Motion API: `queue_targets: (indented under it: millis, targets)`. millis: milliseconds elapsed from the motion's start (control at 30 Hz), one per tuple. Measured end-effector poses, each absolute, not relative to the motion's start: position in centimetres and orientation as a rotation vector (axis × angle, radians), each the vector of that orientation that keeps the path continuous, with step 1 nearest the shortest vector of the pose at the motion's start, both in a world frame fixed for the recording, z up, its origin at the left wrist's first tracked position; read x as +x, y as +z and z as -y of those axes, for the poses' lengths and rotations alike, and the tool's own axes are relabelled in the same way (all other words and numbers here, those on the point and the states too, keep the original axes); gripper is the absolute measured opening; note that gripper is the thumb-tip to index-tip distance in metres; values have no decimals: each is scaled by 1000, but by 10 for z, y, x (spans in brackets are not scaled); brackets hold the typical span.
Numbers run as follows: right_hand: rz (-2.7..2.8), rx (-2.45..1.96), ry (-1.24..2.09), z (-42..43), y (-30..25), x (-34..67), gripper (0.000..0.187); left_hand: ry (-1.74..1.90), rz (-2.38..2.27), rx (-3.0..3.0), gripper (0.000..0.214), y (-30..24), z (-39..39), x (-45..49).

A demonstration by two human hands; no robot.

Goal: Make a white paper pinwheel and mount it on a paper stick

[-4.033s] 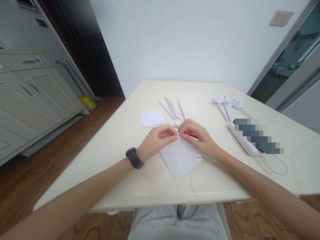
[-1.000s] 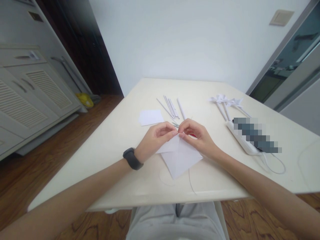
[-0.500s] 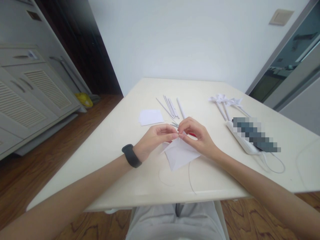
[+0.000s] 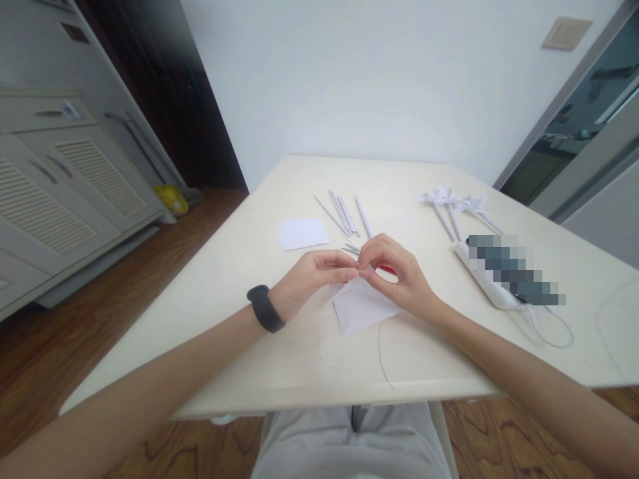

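Note:
A folded white paper sheet (image 4: 360,309) lies on the cream table (image 4: 279,359) in front of me, its far corner lifted. My left hand (image 4: 312,281), with a black band on the wrist, pinches that corner with closed fingers. My right hand (image 4: 397,275) meets it from the right, fingers curled and pinching the same corner. Just behind the hands I see scissors (image 4: 352,250) with a red handle, mostly hidden.
A stack of small white paper squares (image 4: 302,233) and several rolled paper sticks (image 4: 344,216) lie further back. Finished paper pinwheels (image 4: 452,203) rest at the right by a white power strip (image 4: 486,283) with its cable. A cabinet stands to the left.
The paper's upper corners have been drawn up and together between both hands, so the flat sheet looks smaller and partly raised. Both hands stay at the same spot.

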State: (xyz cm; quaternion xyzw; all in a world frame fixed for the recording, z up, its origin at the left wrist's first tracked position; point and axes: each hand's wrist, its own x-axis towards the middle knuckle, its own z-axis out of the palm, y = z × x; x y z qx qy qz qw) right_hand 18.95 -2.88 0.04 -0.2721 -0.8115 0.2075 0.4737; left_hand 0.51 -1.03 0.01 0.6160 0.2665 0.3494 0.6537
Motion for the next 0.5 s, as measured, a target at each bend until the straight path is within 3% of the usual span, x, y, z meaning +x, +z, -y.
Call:
queue_targets:
  millis: [500]
  targets:
    - [2014, -670, 512, 31, -1, 188, 13, 778, -650, 1453, 14, -2, 8, 6]
